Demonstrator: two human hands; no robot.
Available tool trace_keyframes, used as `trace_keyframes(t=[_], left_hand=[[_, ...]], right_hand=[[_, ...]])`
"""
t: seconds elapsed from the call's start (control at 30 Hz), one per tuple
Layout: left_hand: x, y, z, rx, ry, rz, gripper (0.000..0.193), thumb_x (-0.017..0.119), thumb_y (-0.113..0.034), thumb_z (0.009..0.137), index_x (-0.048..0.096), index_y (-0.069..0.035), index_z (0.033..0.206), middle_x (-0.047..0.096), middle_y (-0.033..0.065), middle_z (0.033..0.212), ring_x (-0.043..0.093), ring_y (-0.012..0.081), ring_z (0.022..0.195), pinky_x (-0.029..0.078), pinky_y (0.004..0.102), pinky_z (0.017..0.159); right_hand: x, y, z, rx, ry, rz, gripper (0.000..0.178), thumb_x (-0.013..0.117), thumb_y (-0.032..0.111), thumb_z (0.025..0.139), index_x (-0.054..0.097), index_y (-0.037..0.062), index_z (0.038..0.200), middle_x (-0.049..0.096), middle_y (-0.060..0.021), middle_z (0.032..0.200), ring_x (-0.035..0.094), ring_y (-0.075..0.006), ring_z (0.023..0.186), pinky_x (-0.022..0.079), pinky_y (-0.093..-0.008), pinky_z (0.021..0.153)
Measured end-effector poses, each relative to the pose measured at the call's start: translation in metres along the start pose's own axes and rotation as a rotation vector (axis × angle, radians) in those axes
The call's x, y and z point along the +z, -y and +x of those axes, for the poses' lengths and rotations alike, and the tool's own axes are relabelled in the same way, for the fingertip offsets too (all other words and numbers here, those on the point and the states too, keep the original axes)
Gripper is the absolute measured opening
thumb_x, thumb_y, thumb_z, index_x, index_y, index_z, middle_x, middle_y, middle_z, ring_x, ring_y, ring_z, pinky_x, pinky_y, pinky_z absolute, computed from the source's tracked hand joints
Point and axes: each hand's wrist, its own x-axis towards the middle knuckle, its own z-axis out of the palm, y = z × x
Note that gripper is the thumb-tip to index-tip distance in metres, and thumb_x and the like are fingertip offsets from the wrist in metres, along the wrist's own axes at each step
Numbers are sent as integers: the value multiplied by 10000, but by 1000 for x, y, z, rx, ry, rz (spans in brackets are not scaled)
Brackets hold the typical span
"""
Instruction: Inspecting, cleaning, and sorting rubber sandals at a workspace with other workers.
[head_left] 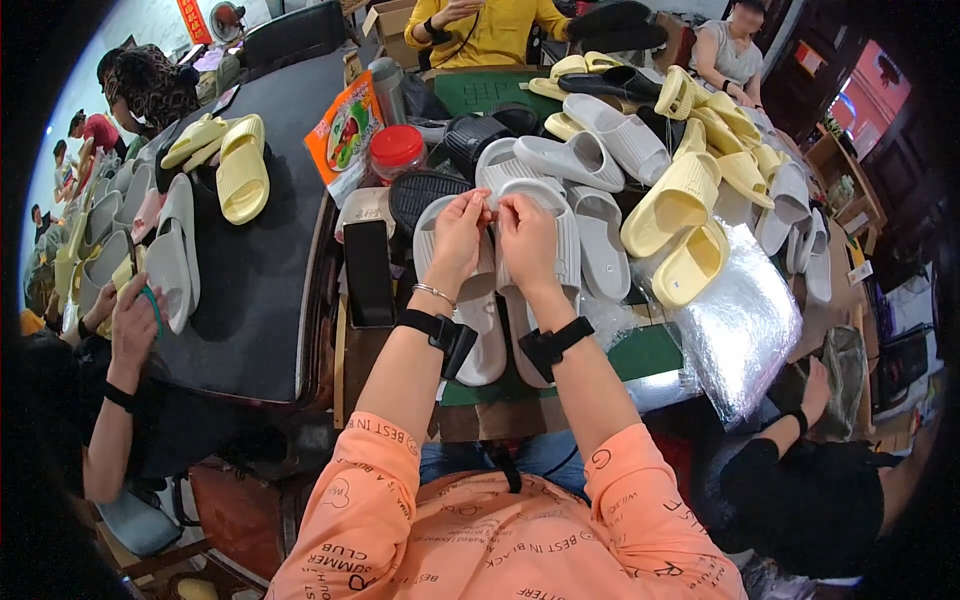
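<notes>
My left hand (460, 238) and my right hand (526, 240) meet above a pair of light grey slide slippers. Fingertips of both are pinched close together, and whatever they hold is too small to make out. The left grey slipper (476, 335) lies under my left hand, its toe strap partly hidden by the fingers. Beside it, the right grey slipper (565, 235) is partly covered by my right hand and wrist. Another grey slipper (600, 245) lies just to the right, and a black slipper (420, 200) sits to the left of my left hand.
A black phone (369, 272), a red-lidded jar (397, 150) and an orange packet (346, 135) stand left. Yellow slippers (680, 205) and silver wrapping (745, 320) lie right. A co-worker's hand with green-handled scissors (153, 308) is at the dark left table (250, 330). Other people sit around.
</notes>
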Motion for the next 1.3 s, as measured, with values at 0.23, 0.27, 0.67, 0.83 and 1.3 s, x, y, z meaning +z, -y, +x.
trace_keyframes(t=[0.23, 0.27, 0.67, 0.83, 1.3], left_hand=[[1, -1, -1, 0, 14, 32, 156, 483, -131, 906, 544, -5, 974, 531, -4, 776, 487, 72, 687, 426, 198, 673], [1, -1, -1, 2, 14, 31, 158, 487, -129, 904, 548, -3, 977, 536, -4, 782, 488, 72, 687, 426, 198, 671], [0, -2, 0, -9, 53, 84, 165, 484, -122, 903, 554, 2, 986, 533, -1, 800, 465, 71, 701, 407, 199, 681], [1, -4, -2, 4, 69, 89, 165, 472, -122, 908, 554, 1, 981, 526, -7, 791, 462, 70, 701, 399, 198, 682], [7, -2, -4, 108, -1, 310, 130, 499, -87, 882, 526, -4, 979, 513, -2, 782, 462, 71, 703, 390, 197, 640]], right_hand=[[-2, 3, 0, -54, -37, -48, 63, 540, 68, 775, 567, 12, 785, 595, -133, 747, 559, -326, 685, 416, -384, 619], [-2, 3, 1, -47, -33, -33, 63, 539, 67, 776, 568, 12, 786, 596, -133, 746, 559, -326, 685, 416, -384, 619], [-1, 1, 1, -1, -21, 15, 64, 533, 66, 782, 572, 16, 787, 593, -134, 737, 560, -326, 666, 419, -383, 606], [-2, 2, 0, -40, -42, -50, 62, 531, 61, 783, 569, 12, 782, 588, -138, 726, 558, -327, 657, 420, -383, 593], [-4, 8, -1, 106, -6, 160, 63, 530, 76, 783, 563, 24, 766, 583, -159, 688, 566, -344, 650, 428, -411, 566]])
